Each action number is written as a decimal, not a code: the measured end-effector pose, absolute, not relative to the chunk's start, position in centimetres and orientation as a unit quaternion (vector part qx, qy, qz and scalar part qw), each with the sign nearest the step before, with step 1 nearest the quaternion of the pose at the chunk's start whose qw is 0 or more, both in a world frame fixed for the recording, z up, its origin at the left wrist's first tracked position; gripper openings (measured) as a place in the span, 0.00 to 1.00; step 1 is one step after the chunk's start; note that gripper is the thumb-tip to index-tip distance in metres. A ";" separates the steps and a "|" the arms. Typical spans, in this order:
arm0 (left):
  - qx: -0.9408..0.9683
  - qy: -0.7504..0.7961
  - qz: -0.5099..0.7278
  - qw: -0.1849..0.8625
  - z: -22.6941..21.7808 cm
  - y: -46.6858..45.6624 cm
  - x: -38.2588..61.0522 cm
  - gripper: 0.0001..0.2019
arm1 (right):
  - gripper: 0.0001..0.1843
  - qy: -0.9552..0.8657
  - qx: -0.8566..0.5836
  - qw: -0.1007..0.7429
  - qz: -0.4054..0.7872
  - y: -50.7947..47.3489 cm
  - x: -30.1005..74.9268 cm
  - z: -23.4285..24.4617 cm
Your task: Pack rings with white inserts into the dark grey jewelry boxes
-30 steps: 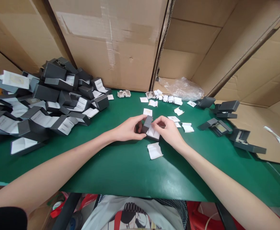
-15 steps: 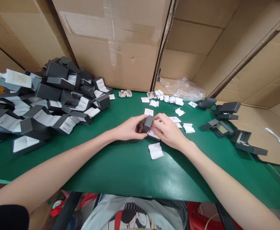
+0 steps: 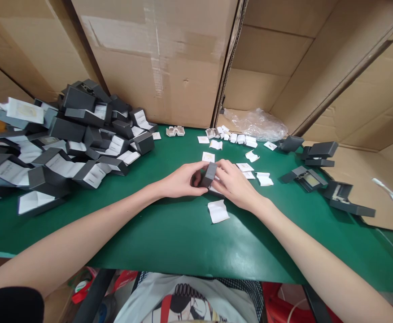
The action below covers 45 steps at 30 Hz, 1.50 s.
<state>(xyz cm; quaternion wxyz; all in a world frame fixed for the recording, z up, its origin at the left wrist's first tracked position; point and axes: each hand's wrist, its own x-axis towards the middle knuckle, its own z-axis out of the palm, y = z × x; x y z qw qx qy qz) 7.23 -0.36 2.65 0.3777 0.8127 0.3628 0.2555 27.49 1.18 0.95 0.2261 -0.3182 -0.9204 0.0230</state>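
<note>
A small black hinged box (image 3: 209,174) is held over the middle of the table, its lid tilted up and a strip of white lining showing below. My left hand (image 3: 185,180) is closed round the lid from the left, thumb on the near side. From the right, my right hand (image 3: 233,183) grips the same box with bent fingers at its lined side; the fingertips are partly hidden. Just below the hands lies a creased white paper piece (image 3: 218,211). Beyond them is a white card (image 3: 208,157) with a pale yellowish mark.
Black boxes with white linings are piled (image 3: 72,134) at the left. Several open dark boxes (image 3: 306,178) stand at the right. White paper pieces and small white blocks (image 3: 241,139) lie at the back, near clear plastic film (image 3: 259,124). Tall cardboard (image 3: 163,63) walls the green table (image 3: 169,237).
Both hands stay at the box in the same place. The right fingers have shifted slightly over its lined side, and less of the white lining shows.
</note>
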 end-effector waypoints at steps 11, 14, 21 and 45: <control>0.791 0.399 0.253 0.389 2.2 -0.1 6.8 0.21 | 0.06 -0.890 -0.243 0.385 0.034 1.4 28.3 0.8; 0.789 0.400 0.252 0.392 2.3 -0.2 6.8 0.20 | 0.08 -0.901 -0.230 0.367 0.029 1.4 28.1 0.7; 0.790 0.394 0.259 0.391 2.0 -0.1 6.9 0.21 | 0.09 -0.905 -0.243 0.347 0.027 1.4 28.0 0.6; 0.794 0.422 0.298 0.321 2.1 -0.6 7.2 0.17 | 0.09 -0.773 -0.436 0.375 0.269 1.5 28.4 0.9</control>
